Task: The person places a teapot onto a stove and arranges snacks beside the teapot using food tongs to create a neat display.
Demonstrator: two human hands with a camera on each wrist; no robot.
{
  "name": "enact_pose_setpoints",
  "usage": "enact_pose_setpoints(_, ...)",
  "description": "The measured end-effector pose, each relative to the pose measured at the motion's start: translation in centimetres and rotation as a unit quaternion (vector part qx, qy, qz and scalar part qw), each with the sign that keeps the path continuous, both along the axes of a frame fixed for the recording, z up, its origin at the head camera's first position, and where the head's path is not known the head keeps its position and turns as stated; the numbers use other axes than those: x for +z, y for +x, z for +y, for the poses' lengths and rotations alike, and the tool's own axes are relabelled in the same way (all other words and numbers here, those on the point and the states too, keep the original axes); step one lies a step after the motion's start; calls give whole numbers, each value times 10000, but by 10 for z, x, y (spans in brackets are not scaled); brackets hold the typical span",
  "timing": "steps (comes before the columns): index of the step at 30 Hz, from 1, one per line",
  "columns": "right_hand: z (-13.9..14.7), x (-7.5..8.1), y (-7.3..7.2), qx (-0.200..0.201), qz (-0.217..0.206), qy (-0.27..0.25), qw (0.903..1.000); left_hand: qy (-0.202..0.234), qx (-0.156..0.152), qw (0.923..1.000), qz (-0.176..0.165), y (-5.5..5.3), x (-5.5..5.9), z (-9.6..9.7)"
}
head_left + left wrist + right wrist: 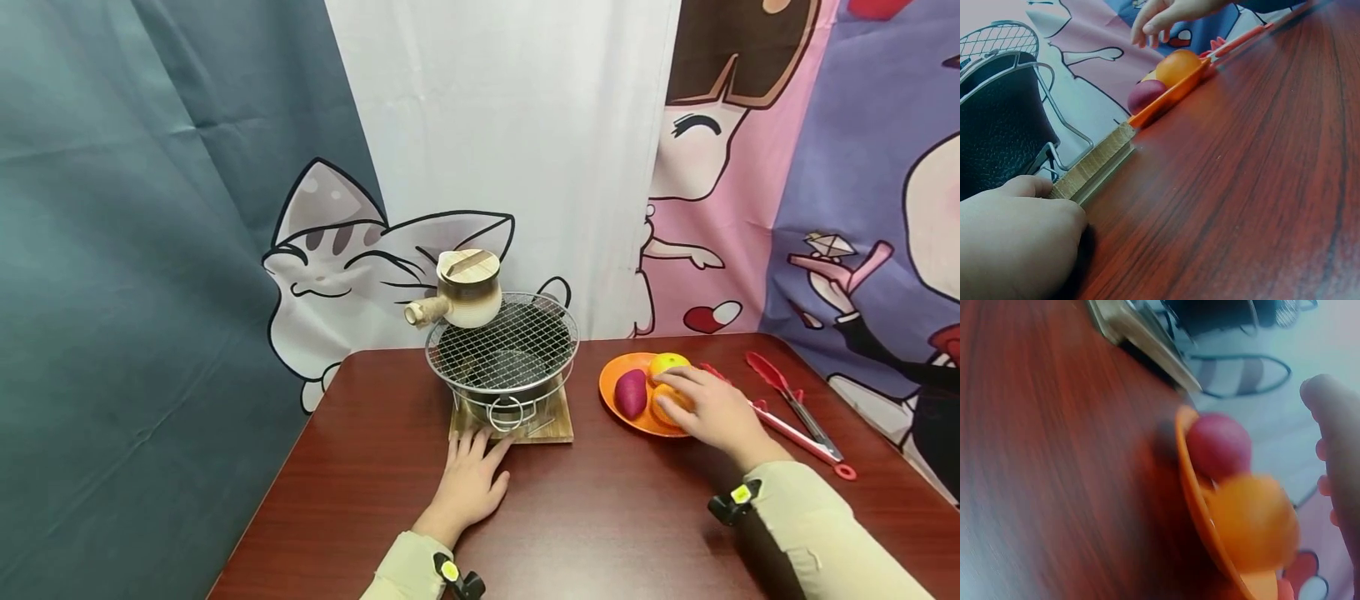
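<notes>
My left hand (467,490) lies with spread fingers at the front edge of a wooden board (558,423). On that board stands a round tabletop grill with a wire mesh (525,346) and a dark bowl (1004,125). A small lidded pot (472,296) with a side handle sits at the mesh's left rear. To the right, my right hand (712,412) hovers over an orange plate (606,387), its fingers loosely bent above an orange (1254,522). A purple sweet potato (631,394) and a yellow-orange fruit (670,363) share the plate.
Two pairs of red-tipped tongs lie right of the plate, the nearer pair (797,435) partly behind my right hand and the other pair (802,408) beyond it. A cartoon-printed curtain (525,125) hangs close behind the reddish-brown table (360,467).
</notes>
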State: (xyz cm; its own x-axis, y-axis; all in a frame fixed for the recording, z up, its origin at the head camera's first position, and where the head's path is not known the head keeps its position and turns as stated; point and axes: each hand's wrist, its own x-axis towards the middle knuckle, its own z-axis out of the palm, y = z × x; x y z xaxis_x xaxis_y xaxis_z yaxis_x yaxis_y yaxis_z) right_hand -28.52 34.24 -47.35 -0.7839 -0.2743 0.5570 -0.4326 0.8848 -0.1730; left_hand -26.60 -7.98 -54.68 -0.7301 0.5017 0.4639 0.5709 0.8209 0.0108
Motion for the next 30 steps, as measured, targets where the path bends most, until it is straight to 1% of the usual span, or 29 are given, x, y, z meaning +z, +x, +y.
enact_pose_setpoints(3, 18, 4, 1, -299, -127, -26, 9995, -16, 9, 10000, -33, 1, 1, 1)
enact_pose_setpoints(9, 51, 7, 2, -580, -280, -26, 9979, -33, -1, 10000, -26, 0, 0, 2)
enact_pose_setpoints(15, 79, 3, 5, -962, -411, -34, 9945, -33, -17, 10000, 26, -2, -1, 2)
enact_pose_setpoints(17, 87, 0, 6, -1095, -515, -76, 9926, -15, -24, 10000, 25, -2, -1, 2)
enact_pose_setpoints(20, 100, -4, 7, -1363, -738, -180, 9877, 19, -58, 10000, 42, -2, 0, 3)
enact_pose_setpoints(23, 112, -9, 9, -1656, -980, -332, 9808, 32, -80, 9999, 61, -2, 0, 3)
enact_pose_setpoints(26, 121, -15, 12, -1935, -1132, -483, 9734, 38, -75, 9999, 55, -2, 1, 2)
enact_pose_setpoints(30, 131, -25, 19, -2274, -1287, -580, 9635, 36, -61, 10000, 31, -1, 0, 0)
